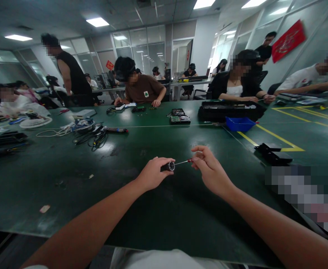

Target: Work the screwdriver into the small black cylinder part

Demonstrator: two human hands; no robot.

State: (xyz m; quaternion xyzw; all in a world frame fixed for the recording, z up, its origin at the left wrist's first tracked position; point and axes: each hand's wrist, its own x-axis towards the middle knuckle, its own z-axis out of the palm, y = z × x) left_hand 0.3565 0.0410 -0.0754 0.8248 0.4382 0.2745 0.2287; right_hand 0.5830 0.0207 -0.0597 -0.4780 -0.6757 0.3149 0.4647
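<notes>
Above the middle of the green table, my left hand [153,173] is wrapped round a dark cylindrical part [168,167] whose round, light-rimmed end faces right. My right hand [209,168] pinches the red handle of a thin screwdriver [184,162] between thumb and fingers. The metal shaft points left, and its tip is at the open end of the cylinder. Whether the tip touches the inside cannot be made out.
The green table [105,198] holds a cable bundle [96,136], a white fan-like part [36,121], circuit boards [180,116], a blue tray [240,124], a long black housing [231,111] and a black bracket [274,154]. Several people sit around it.
</notes>
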